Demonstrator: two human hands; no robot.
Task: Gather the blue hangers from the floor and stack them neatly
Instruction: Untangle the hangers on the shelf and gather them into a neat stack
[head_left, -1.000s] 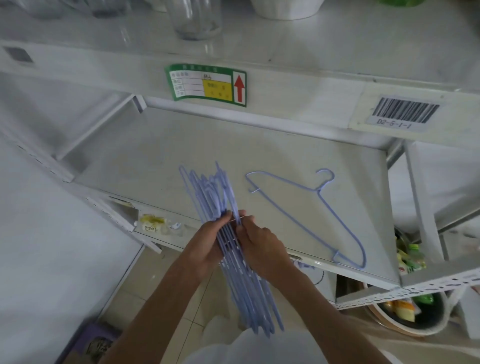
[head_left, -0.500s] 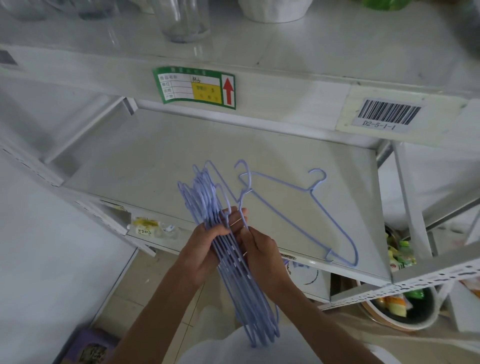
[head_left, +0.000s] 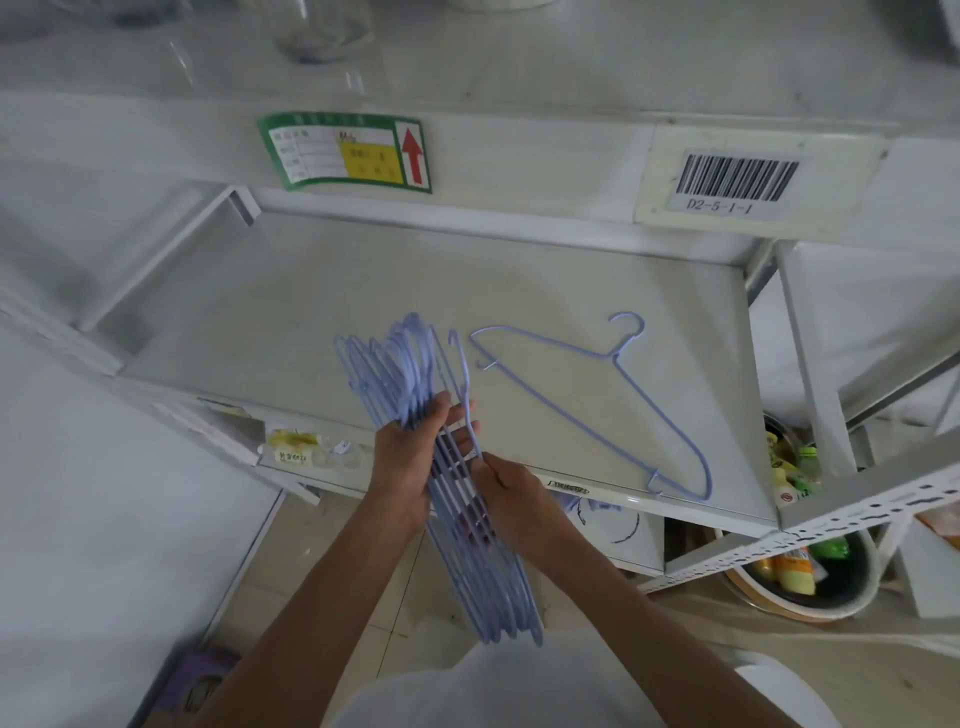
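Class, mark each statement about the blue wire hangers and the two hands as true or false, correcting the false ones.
1. The left hand grips the bundle of blue wire hangers. True.
2. The single blue wire hanger hangs from a rail. False: it lies flat on the white metal shelf.
3. The right hand pinches the bundle. True.
4. The green shelf label shows a blue arrow. False: the arrow is red.

In my two hands (head_left: 410, 467) one bundle of blue hangers (head_left: 457, 499), exact number unclear; one loose hanger (head_left: 597, 405) on one shelf (head_left: 311, 322).
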